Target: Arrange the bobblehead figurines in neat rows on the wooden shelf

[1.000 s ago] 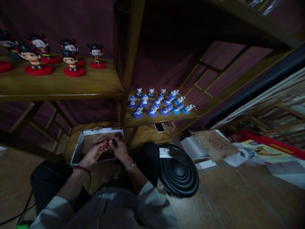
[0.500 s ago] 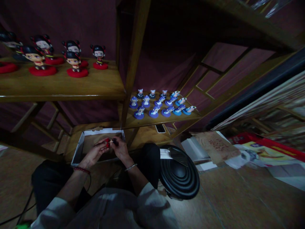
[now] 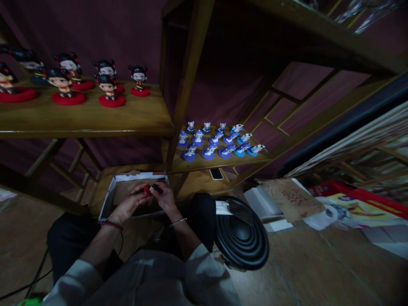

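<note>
Between my two hands is a small figurine (image 3: 151, 189) with a red base and a dark head. My left hand (image 3: 136, 196) has its fingers closed at the red base. With my right hand (image 3: 164, 196) I grip the dark head end. Both hands are over a shallow white-edged cardboard box (image 3: 110, 196) on the low shelf; they hide part of its inside. Larger figurines with black hair buns and red bases, one of them this figurine (image 3: 108, 90), stand on the upper left shelf (image 3: 137, 117).
Rows of small purple and blue figurines (image 3: 209, 151) stand on the middle shelf. A phone (image 3: 216, 174) lies on the board below. Right of my knee is a round black ridged object (image 3: 244, 233). Cardboard (image 3: 288, 197) and a red-and-yellow package (image 3: 363, 206) are on the floor at right.
The whole view has shifted slightly, so things appear a little further right. My hands still hold the figurine over the box, with its pose nearly the same.
</note>
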The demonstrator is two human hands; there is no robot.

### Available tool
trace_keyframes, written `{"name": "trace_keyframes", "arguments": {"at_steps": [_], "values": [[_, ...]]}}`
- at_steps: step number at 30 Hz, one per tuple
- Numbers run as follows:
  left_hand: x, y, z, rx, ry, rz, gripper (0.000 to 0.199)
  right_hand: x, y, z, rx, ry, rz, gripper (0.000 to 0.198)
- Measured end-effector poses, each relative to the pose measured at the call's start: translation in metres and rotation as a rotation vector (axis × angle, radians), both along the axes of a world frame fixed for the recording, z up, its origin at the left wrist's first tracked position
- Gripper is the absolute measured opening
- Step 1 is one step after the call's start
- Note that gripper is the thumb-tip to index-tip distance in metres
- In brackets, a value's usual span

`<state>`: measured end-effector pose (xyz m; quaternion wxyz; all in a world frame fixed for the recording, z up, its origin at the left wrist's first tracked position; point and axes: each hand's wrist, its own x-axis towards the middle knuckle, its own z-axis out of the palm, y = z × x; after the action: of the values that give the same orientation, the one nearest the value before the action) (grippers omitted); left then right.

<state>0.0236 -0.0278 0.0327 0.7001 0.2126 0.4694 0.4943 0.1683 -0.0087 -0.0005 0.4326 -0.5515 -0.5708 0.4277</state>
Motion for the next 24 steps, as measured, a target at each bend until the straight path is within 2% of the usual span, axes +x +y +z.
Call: {"name": "trace_keyframes", "arguments": {"at_steps": [10,18,24], "values": [[0.001,0.003,0.001,0.004,-0.039,0.004,0.026,0.001,0.004,0.012,-0.006,0.016,0.01,0.025],[-0.001,-0.001,0.002,0.044,-0.103,-0.008,0.031,0.002,0.0,0.028,0.021,0.006,0.028,0.025],[-0.006,-0.004,0.001,0.042,-0.128,-0.015,0.031,-0.004,-0.003,0.03,0.027,0.002,0.032,0.028]]}}
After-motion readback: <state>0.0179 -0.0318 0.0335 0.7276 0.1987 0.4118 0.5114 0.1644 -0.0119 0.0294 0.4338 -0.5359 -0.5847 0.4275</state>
